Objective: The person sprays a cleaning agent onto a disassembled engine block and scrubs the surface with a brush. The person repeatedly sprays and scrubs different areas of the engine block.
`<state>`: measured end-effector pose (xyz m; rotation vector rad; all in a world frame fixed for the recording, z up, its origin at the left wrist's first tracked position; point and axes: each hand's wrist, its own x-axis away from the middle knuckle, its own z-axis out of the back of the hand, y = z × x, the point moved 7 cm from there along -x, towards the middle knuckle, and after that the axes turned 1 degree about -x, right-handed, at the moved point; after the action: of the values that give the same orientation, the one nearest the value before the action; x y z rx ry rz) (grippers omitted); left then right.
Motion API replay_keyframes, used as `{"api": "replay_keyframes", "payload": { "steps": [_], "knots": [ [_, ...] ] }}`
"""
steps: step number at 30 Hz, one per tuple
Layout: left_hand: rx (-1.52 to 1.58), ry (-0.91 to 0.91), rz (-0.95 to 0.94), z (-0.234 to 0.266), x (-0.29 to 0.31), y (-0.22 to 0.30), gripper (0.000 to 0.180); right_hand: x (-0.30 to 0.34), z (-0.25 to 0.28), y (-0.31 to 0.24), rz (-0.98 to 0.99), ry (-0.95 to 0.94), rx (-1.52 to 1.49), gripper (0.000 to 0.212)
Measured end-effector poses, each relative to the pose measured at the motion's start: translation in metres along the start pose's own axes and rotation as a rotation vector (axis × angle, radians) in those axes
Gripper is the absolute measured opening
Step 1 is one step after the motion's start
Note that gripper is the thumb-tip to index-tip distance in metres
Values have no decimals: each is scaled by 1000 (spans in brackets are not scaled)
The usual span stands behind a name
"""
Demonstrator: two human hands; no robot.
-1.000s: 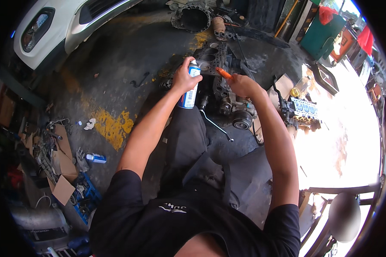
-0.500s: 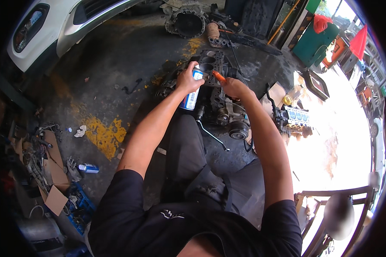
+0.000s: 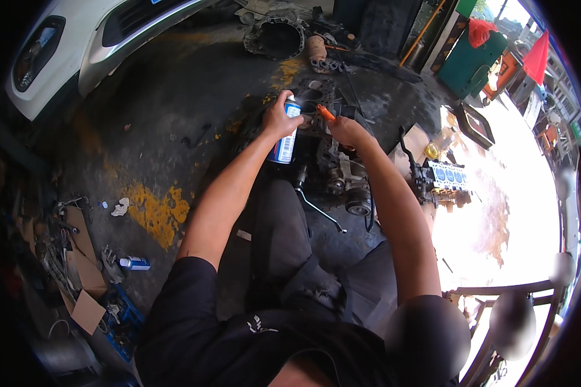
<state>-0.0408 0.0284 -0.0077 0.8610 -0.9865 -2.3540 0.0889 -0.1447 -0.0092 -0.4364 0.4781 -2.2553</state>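
Note:
My left hand (image 3: 280, 120) is wrapped round an aerosol spray can (image 3: 284, 148), white and blue. It holds the can upright with the thumb across its upper side and a finger up at the top. Closed on an orange-handled tool (image 3: 326, 113) is my right hand (image 3: 349, 131); the tool's working end is too small to make out. Both hands are above a dark engine block (image 3: 312, 95) with round cylinder bores, low between my knees. A pulley (image 3: 358, 202) sits at its near right end.
A ratchet wrench (image 3: 321, 211) juts out near my left knee. Right of the block lies a cylinder head (image 3: 448, 175). A second spray can (image 3: 135, 263) lies left, by a cardboard box of parts (image 3: 87, 313). A white car (image 3: 100, 48) stands far left, a gearbox housing (image 3: 274, 39) ahead.
The view has shifted slightly. Both hands keep their grips and stay over the engine block, with the spray can and the orange-handled tool in nearly the same places.

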Motion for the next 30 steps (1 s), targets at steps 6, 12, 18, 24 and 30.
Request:
{"api": "replay_keyframes", "payload": {
  "steps": [6,12,18,24,30],
  "knots": [
    [-27,16,21,3,-11,2,74,-17,5,5,-138,-20,-73,55],
    [-18,42,-26,-2,-19,5,71,-22,12,10,-166,-12,-125,55],
    [2,59,43,-2,-27,-14,73,-33,5,13,-145,21,-112,56],
    [29,40,84,-6,-41,-11,73,-54,-4,24,-102,-46,-101,54],
    [48,34,18,-14,-64,7,73,-64,6,44,-122,156,-100,53]
  ]
}}
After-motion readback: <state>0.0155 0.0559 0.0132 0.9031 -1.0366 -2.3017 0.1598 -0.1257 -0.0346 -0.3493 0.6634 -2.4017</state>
